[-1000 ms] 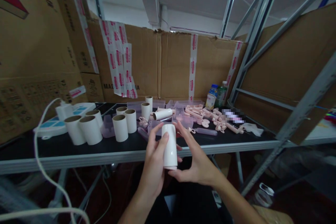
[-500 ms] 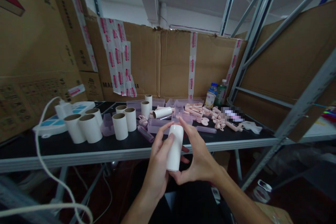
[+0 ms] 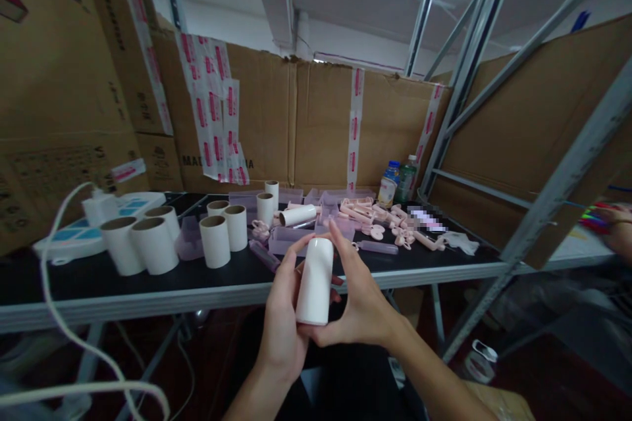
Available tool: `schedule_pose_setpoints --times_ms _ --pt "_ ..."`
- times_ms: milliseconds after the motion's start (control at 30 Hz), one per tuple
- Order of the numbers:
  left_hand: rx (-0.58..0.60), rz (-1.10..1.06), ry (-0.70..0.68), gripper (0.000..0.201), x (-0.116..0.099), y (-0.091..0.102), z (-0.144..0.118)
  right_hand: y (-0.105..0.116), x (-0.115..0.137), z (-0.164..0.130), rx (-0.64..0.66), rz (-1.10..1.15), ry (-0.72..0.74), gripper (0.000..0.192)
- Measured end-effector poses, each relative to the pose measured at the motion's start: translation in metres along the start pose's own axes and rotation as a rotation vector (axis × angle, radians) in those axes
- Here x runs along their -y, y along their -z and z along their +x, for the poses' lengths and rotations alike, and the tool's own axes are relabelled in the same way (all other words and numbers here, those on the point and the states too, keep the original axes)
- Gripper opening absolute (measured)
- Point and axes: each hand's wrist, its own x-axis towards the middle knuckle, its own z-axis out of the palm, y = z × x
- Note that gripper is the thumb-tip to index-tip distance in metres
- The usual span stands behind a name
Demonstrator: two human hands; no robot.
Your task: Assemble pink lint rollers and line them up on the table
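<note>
A glossy white tube (image 3: 315,281) stands tilted between my hands, in front of the table edge. My left hand (image 3: 282,308) is wrapped round its left side, with fingers behind it. My right hand (image 3: 356,302) holds it by its ends, thumb at the bottom and index finger near the top. Some fingers are hidden behind the tube. On the table beyond lie lilac plastic trays (image 3: 286,241), and a white tube (image 3: 297,215) rests on its side among them.
Several white cardboard tubes (image 3: 215,243) stand at the left, near a power strip (image 3: 69,227) with a trailing white cable (image 3: 49,302). Pink plastic parts (image 3: 363,214) and two bottles (image 3: 389,184) are at the right. Another person's hand (image 3: 623,227) shows at the far right edge.
The view has shifted a little. My thumb on the left hand no longer lies across the tube's front. The other person's hand has come into view at the right.
</note>
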Motion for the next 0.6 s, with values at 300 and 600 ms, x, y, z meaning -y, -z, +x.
schedule_pose_setpoints --times_ms 300,600 --pt "0.022 0.002 -0.005 0.054 0.004 -0.001 -0.002 0.002 -0.001 0.001 -0.080 -0.030 0.023 0.137" --pt "-0.035 -0.051 -0.021 0.050 -0.007 0.004 0.010 0.011 -0.010 0.008 -0.004 -0.088 0.016 0.120"
